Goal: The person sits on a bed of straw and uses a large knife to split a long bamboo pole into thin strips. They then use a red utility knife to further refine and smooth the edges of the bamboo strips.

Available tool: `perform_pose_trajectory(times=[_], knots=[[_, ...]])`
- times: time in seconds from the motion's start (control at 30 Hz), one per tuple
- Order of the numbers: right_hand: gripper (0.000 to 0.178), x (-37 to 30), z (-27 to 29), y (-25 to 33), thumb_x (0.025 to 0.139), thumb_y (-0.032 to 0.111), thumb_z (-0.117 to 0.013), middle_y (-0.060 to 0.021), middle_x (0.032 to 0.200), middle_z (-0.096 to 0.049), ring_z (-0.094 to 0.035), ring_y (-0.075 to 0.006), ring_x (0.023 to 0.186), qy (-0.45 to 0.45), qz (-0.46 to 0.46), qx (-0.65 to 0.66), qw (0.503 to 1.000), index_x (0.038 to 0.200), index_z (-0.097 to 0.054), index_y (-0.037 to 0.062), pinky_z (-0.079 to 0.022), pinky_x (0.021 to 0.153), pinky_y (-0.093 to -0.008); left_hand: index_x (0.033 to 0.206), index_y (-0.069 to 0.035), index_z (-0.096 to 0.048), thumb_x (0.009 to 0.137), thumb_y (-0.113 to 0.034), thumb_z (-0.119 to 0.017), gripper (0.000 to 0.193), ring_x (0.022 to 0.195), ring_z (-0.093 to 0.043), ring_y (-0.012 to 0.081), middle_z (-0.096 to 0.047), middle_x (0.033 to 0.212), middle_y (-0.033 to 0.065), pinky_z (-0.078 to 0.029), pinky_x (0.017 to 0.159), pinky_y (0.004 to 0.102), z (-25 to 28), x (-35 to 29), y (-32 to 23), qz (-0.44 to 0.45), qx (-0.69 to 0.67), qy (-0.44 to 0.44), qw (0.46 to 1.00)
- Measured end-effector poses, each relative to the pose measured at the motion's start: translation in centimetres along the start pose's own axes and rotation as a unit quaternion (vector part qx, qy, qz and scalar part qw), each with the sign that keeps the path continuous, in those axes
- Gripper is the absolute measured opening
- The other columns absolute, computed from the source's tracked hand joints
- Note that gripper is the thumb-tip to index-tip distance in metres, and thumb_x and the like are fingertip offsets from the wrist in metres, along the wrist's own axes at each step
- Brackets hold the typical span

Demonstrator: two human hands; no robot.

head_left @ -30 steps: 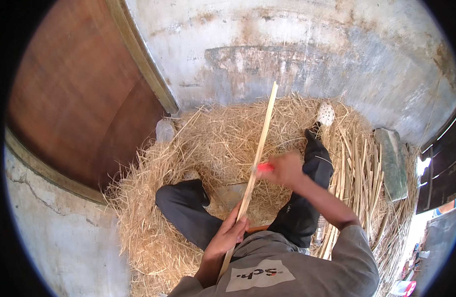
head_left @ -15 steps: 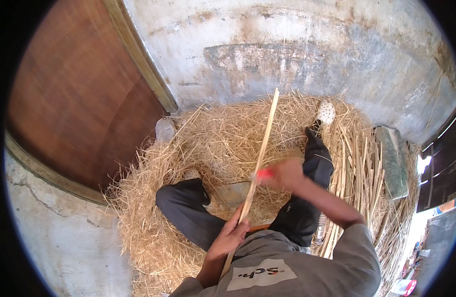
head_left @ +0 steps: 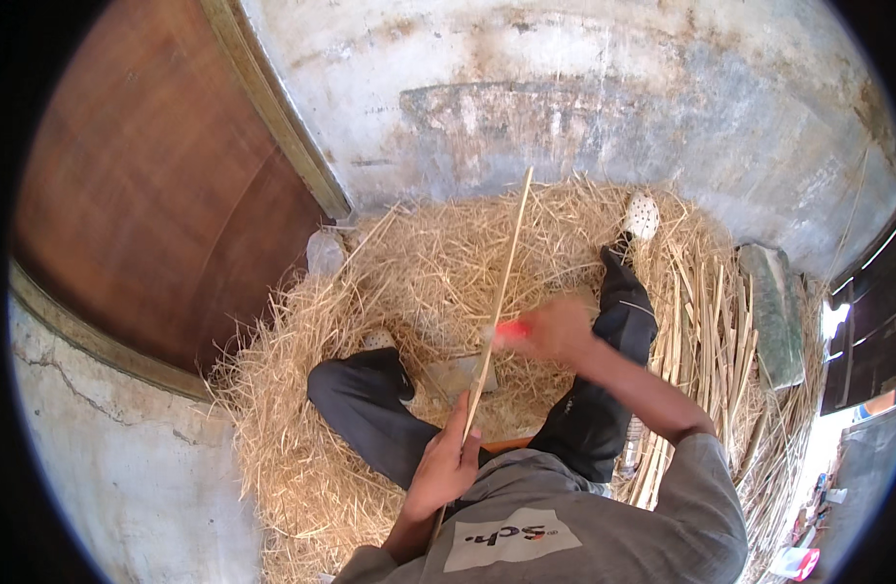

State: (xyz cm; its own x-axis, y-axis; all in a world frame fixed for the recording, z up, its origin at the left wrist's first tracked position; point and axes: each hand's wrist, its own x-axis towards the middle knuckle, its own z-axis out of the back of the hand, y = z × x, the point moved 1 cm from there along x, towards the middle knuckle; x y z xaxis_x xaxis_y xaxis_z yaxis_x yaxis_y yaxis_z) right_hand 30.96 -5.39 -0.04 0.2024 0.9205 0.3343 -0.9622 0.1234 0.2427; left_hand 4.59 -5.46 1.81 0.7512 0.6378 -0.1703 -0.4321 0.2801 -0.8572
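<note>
Wall (head_left: 555, 107) closes off your far side; the tip of the bamboo-like strip (head_left: 507, 261) overlaps its foot in view, can't tell if they touch. Door panel (head_left: 156, 195) bounds the far left. Your widest open patch is the shavings (head_left: 467, 253) between your shoes, ahead of both hands. Left trouser leg (head_left: 365, 399) and right trouser leg (head_left: 618, 336) fence the work area; your right hand (head_left: 557, 333) sits just beside the right knee. Your right elbow is near the stacked strips (head_left: 706, 341), with a green-grey slab (head_left: 774, 321) beyond.

Strip: slim, pale straw-yellow, edge nearly straight. It slants from your lap, up and slightly right, between your legs. Your left hand (head_left: 445, 471) pinches its lower part, thumb against fingers. Your right is closed around a red-handled tool (head_left: 511, 334); motion blur there, working end at the strip's mid-length, contact unclear.
</note>
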Motion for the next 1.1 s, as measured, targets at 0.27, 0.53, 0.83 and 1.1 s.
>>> perform_pose_trajectory(times=[0.27,0.53,0.83,1.1], knots=[[0.070,-1.1,-0.5,2.5,0.072,0.078,-0.057,-0.0106,0.047,-0.054,-0.058,-0.0287,0.044,0.048,0.015,0.009,0.999,0.057,-0.063,0.0098,-0.045,0.044,-0.0408,0.148,-0.001,-0.022,0.091,-0.002,-0.047,0.062,0.100,-0.055,0.0516,-0.058,0.109,0.0339,-0.047,0.081,0.0499,0.8,0.3,-0.6,-0.049,0.096,-0.057,0.993],[0.071,0.3,-0.6,-0.4,0.070,0.079,-0.059,-0.0082,0.045,-0.050,-0.056,-0.0283,0.042,-0.042,0.056,-0.003,0.998,0.053,-0.056,0.0102,-0.044,0.045,-0.0409,0.148,-0.002,-0.022,0.088,0.002,-0.047,0.065,0.096,-0.057,0.0516,-0.057,0.107,0.0354,-0.047,0.080,0.0487,0.1,-0.1,-0.5,-0.051,0.082,-0.054,0.994],[0.074,4.1,0.1,-5.5,0.076,0.080,-0.049,-0.0132,0.057,-0.062,-0.065,-0.0313,0.056,0.004,-0.134,-0.054,0.990,0.076,-0.073,0.0096,-0.052,0.054,-0.0432,0.148,-0.002,-0.022,0.090,-0.002,-0.049,0.064,0.084,-0.058,0.0493,-0.058,0.091,0.0307,-0.047,0.074,0.0455,-0.5,-0.9,0.0,-0.047,0.064,-0.012,0.997],[0.076,1.7,0.0,-4.2,0.078,0.080,-0.046,-0.0147,0.060,-0.063,-0.066,-0.0310,0.062,0.066,-0.057,-0.037,0.996,0.076,-0.073,0.0095,-0.052,0.057,-0.0433,0.147,0.000,-0.023,0.091,-0.002,-0.048,0.062,0.083,-0.059,0.0473,-0.058,0.088,0.0302,-0.047,0.073,0.0437,-1.0,-1.5,0.6,-0.045,0.044,0.000,0.998]])
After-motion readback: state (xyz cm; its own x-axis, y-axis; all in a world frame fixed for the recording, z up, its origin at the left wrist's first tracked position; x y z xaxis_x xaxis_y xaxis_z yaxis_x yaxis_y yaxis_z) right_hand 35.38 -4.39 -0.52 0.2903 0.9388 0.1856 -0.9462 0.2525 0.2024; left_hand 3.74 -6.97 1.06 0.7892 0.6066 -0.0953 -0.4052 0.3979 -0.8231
